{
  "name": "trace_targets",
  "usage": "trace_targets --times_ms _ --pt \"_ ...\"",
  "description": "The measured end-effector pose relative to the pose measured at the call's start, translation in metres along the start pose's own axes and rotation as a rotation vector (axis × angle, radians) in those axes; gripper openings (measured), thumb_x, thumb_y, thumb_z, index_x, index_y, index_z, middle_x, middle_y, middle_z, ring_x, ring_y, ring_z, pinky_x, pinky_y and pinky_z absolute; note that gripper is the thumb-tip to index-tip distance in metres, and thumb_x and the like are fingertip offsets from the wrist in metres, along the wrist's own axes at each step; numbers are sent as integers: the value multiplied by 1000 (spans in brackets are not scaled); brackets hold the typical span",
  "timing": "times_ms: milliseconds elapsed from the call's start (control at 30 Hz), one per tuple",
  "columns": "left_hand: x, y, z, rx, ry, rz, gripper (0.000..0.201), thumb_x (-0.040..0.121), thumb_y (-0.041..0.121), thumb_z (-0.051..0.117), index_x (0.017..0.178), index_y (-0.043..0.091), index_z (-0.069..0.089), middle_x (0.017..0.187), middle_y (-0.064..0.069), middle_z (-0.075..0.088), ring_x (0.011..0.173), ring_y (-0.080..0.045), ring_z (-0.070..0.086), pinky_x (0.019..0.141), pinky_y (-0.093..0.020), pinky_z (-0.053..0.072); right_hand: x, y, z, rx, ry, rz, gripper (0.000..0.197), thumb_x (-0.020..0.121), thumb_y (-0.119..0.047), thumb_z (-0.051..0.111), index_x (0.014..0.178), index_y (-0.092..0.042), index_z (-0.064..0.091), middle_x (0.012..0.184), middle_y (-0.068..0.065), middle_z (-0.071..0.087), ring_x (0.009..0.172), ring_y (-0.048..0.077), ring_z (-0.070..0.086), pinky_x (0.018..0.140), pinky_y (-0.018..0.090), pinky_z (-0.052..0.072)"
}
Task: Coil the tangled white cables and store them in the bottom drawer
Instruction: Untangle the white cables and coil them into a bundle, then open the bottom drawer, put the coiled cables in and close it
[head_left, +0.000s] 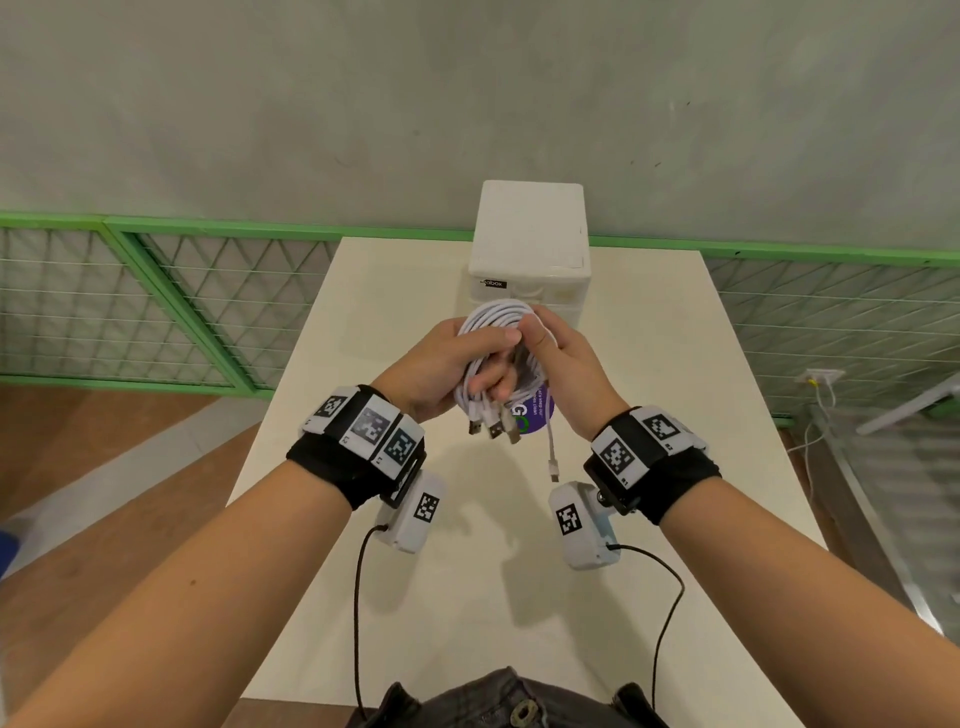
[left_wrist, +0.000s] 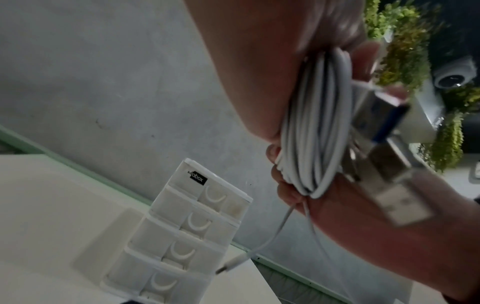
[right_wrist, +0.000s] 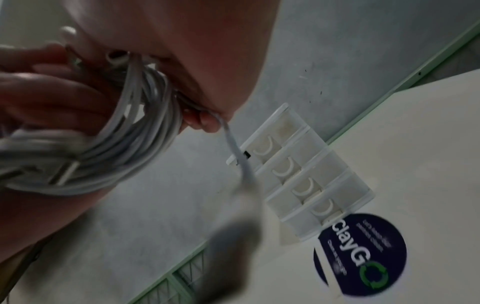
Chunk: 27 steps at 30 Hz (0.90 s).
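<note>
A coiled bundle of white cables is held above the table between both hands. My left hand grips the coil, fingers curled through its loops. My right hand pinches the coil's right side. Several USB plugs stick out below the left hand, and one loose cable end dangles down. The white drawer unit stands behind the hands, all its drawers closed; the bottom drawer shows in the wrist views.
The cream table carries a round dark sticker in front of the drawer unit. A green-framed mesh fence runs behind the table against a grey wall. Wooden floor lies at left.
</note>
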<state>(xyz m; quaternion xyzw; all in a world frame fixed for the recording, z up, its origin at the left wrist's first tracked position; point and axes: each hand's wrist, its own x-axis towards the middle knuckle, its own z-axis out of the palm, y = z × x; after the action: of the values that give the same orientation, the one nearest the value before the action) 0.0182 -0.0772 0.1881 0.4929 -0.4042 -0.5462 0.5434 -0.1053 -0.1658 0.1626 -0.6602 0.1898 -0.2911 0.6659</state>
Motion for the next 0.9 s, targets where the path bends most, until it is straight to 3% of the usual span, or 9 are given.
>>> trace_targets --times_ms 133,233,400,433,533,633,700,800,900 --pt "7 1 -4 80 164 43 9 91 9 57 91 8 66 53 -2 56 56 -14 53 61 -22 49 5 -7 -7 -77 73 -47 18 93 -19 50 108 -16 59 92 -8 66 81 -3 62 76 13 49" --pt "10 4 -4 160 168 36 13 88 5 60 94 14 67 68 3 66 64 -8 61 65 -18 51 8 -14 -12 -108 91 -71 17 89 -15 57 105 -18 60 94 -7 66 84 -2 62 78 13 48" --pt "13 13 -7 491 166 15 59 73 5 72 127 14 52 112 -4 65 96 -14 64 82 -23 53 15 -15 -16 -361 35 -64 22 75 -35 71 96 -39 67 97 -9 70 101 14 60 92 30 48" --pt "14 14 -5 524 170 21 63 70 8 72 129 15 50 113 -4 64 96 -16 64 82 -25 53 15 -17 -14 -368 23 -58 22 76 -33 71 96 -40 66 98 -10 69 102 11 59 93 26 46" --pt "16 19 2 457 192 71 44 80 2 66 122 14 57 94 1 66 71 -4 64 65 -20 52 13 -21 -9 -264 12 -37 16 87 -19 61 102 -23 62 96 -7 65 86 -5 60 79 10 46" --pt "15 22 1 293 256 85 43 85 -4 62 126 6 55 80 2 63 50 2 58 52 -11 46 10 -23 -5 -252 11 -35 27 94 -23 48 116 -9 54 104 2 62 82 -3 60 76 11 48" --pt "13 20 -1 228 284 108 45 84 -4 62 127 8 55 77 -2 63 48 0 55 51 -12 45 8 -20 -3 -276 10 -30 31 95 -27 45 122 -12 50 109 0 61 87 -2 61 79 11 48" --pt "13 22 -9 150 376 198 38 85 -3 62 118 16 62 66 -1 61 47 -9 48 50 -18 44 3 -15 -1 -282 34 -19 34 96 -36 37 127 -26 46 119 -7 60 108 4 58 95 27 47" --pt "17 26 -17 72 464 291 29 85 -2 61 110 12 64 61 5 61 46 -11 46 48 -20 42 1 -12 8 -194 85 35 32 99 -32 33 128 -30 46 112 -9 63 101 8 62 96 44 48"
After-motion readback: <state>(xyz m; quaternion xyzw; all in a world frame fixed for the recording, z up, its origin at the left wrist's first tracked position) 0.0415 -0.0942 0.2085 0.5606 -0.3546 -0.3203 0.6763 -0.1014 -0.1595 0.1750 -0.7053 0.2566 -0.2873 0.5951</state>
